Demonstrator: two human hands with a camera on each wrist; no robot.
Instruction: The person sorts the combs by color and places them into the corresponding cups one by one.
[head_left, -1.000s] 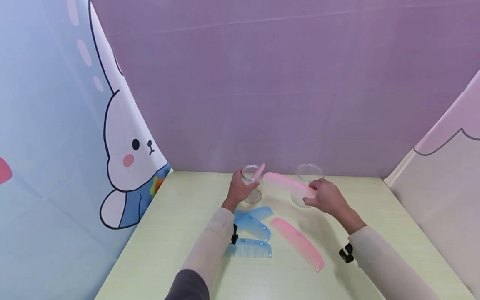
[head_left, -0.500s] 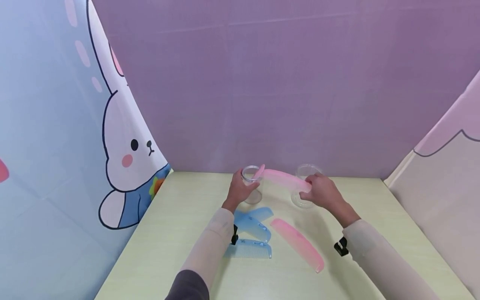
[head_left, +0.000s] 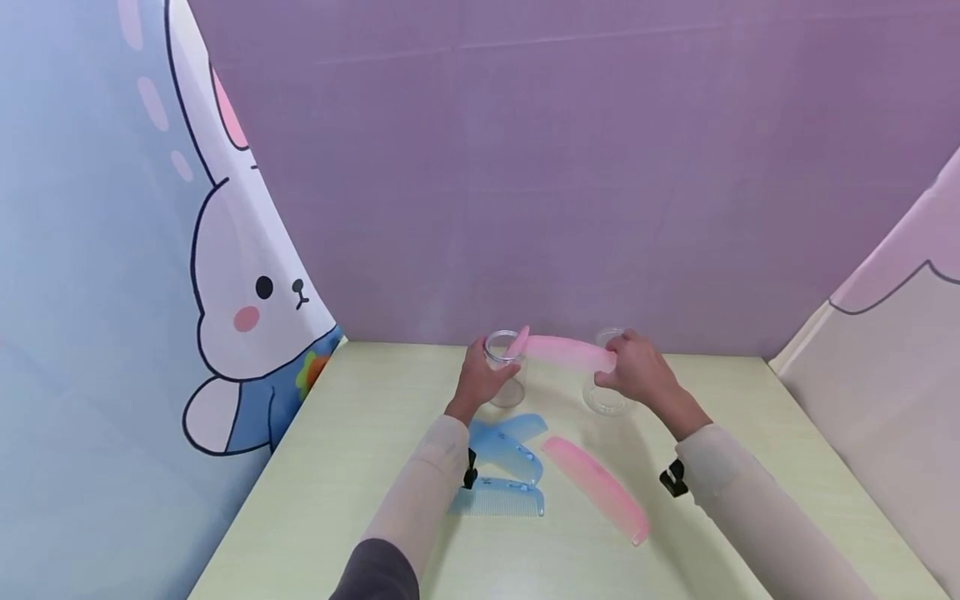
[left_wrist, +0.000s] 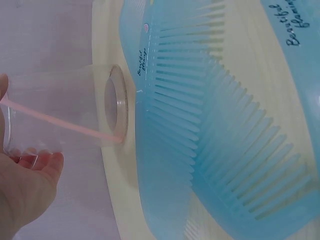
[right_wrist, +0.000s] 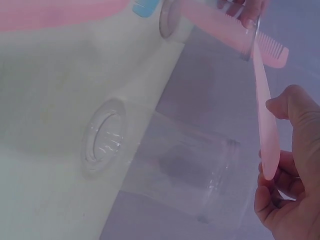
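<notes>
My left hand (head_left: 480,379) grips a clear jar (head_left: 504,393) standing upright near the table's back edge. A pink comb (right_wrist: 210,17) leans inside it, its toothed end above the rim. My right hand (head_left: 647,377) pinches another pink comb (head_left: 566,350) by one end, thumb on one side and fingers on the other, as the right wrist view shows. That comb's far end is at the jar's rim; whether it touches I cannot tell. Below and behind my right hand stands a second clear jar (right_wrist: 165,150), with no comb seen in it.
Several blue combs (head_left: 498,497) lie overlapping in front of the left jar, close to my left forearm. One more pink comb (head_left: 596,490) lies slantwise between my arms. A purple cloth (head_left: 480,183) hangs along the table's (head_left: 360,467) back edge.
My right hand has moved left and slightly up, bringing its pink comb from beside the left jar to the rim. The left hand and jar have stayed in place.
</notes>
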